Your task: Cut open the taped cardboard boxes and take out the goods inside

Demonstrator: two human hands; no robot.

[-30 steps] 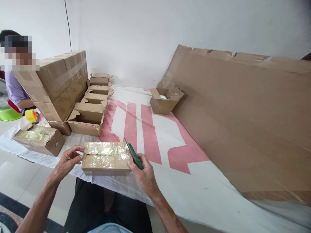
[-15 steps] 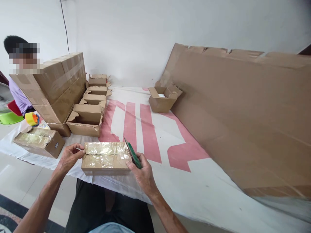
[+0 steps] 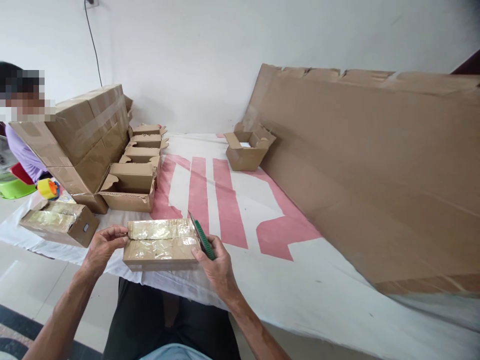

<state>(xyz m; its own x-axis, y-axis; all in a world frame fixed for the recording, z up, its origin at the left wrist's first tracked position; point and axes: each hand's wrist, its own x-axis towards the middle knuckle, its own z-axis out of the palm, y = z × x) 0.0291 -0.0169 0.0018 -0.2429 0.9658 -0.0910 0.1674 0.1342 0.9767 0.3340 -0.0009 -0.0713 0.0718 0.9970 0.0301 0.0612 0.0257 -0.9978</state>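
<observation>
Wrapped around a green-handled knife [image 3: 204, 241], the right hand [image 3: 217, 260] also lays its thumb on the right end of a taped carton [image 3: 161, 244]. From where I stand, the blade points away from the worker, just beside that end. At the opposite end, the left hand [image 3: 107, 245] has bent fingers and thumb against the far corner; whether they pinch it, I cannot tell. Shiny tape covers the carton's top, and it sits at the near edge of the table, on a white and pink cloth [image 3: 300, 300]. Left of it rests a second taped carton [image 3: 71, 222], near a yellow tape roll [image 3: 45, 189]. Beyond, open boxes [image 3: 127, 201] line up beside a tall stack of cartons [image 3: 75, 130].
</observation>
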